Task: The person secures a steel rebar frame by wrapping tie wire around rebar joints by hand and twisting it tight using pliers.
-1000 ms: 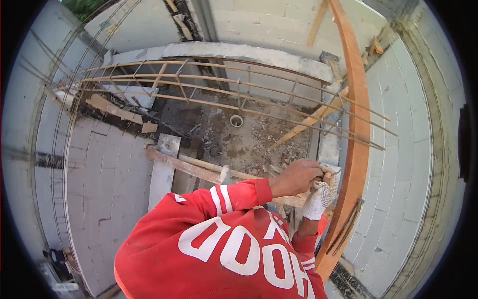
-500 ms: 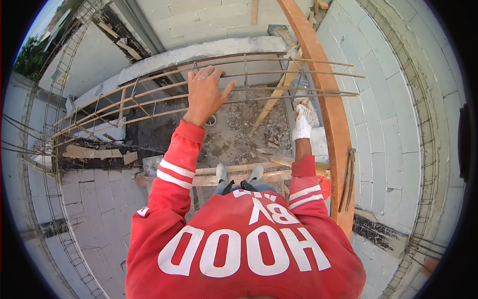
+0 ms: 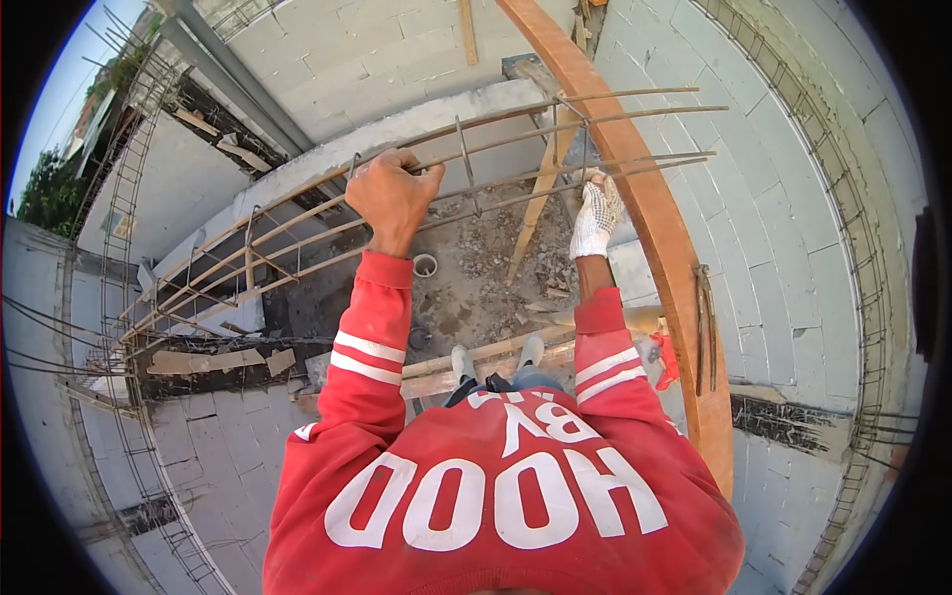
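A long rebar cage [image 3: 466,164], made of thin bars with square stirrups, stretches across the view in front of me. My left hand [image 3: 390,198] is bare and closed around its upper bars, left of the middle. Farther right, my right hand [image 3: 597,216] wears a white knitted glove with dots. Its fingers are closed at a lower bar beside a stirrup; whether they also hold a small tool is hidden. The cage's right bar ends pass over an orange-brown wooden beam [image 3: 650,188].
Grey block walls [image 3: 739,188] stand on both sides. Below lies a rubble-strewn floor [image 3: 466,268] with a white bucket [image 3: 424,265]. A timber plank [image 3: 540,198] slants behind the cage. Metal rods [image 3: 705,327] rest against the beam, and a red rag [image 3: 664,362] hangs near my right sleeve.
My left hand has gone from a looser hold with the thumb out to a tighter grip. Both hands and the cage's right end sit higher in view, and the camera has shifted.
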Motion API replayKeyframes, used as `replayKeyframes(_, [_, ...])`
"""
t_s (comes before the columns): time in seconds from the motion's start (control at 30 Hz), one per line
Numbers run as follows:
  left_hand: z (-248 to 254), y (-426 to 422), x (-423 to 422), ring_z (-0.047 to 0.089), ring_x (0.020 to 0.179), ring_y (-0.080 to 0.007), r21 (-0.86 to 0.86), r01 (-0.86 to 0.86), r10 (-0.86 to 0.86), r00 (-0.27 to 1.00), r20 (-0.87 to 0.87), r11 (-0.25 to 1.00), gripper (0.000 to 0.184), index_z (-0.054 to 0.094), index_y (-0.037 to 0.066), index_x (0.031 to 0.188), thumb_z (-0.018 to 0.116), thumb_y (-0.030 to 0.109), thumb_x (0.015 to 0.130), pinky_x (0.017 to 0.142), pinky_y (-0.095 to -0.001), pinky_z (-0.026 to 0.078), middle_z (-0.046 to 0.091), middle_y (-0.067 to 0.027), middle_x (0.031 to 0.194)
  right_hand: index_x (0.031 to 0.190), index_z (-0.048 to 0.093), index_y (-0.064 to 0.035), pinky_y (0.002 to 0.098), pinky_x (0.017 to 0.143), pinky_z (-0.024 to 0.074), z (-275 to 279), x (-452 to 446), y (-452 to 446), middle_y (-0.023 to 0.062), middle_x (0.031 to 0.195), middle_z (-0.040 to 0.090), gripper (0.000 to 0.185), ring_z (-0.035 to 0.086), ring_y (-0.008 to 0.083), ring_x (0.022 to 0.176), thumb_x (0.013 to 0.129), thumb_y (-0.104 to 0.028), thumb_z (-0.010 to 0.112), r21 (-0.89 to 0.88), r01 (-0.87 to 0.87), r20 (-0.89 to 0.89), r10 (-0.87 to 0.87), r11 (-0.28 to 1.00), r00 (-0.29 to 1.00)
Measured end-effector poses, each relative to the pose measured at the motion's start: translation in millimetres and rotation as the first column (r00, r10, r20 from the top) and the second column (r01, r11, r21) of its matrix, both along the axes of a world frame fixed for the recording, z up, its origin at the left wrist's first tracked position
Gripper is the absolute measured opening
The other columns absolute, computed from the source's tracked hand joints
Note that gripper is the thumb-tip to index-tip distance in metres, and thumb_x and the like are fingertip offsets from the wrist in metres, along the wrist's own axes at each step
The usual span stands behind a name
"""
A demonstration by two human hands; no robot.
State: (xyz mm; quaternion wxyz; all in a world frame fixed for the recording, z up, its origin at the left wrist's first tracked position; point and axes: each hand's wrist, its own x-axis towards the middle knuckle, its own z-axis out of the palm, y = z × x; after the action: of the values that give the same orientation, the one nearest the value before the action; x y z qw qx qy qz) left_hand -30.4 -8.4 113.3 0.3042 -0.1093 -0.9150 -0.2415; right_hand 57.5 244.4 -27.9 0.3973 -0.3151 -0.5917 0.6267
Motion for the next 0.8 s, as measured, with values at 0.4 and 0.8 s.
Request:
replayKeyframes(0.4, [-15.8,1.8,14.8,0.065,0.057,-0.0284,-0.006,0.008,-0.008,1.000,0.002,1.000,0.023,0.075,0.012,0.066,0.081,0.035,0.063,0.056,-0.0362,0.049,0.068,-0.0052,0.061,0.110,0.072,-0.0132,0.0454,0.087,0.0532,74.6,6.8,105.7,0.0127,0.109,0.072,0.027,0.068,0.0344,0.100,0.094,-0.032,0.060,0.624,-0.716,0.763,-0.048,0.313,0.645])
replayKeyframes(0.8, [-34.4,0.0,25.0,0.064,0.058,-0.0306,0.092,0.039,-0.037,0.999,-0.021,0.995,0.021,0.074,0.013,0.062,0.080,0.033,0.059,0.057,-0.0386,0.051,0.066,-0.0068,0.060,0.101,0.077,-0.0193,0.0455,0.088,0.0528,58.2,-33.8,138.9,0.0118,0.104,0.073,0.024,0.068,0.0340,0.099,0.082,-0.026,0.063,0.398,-0.913,0.915,0.027,0.086,0.402])
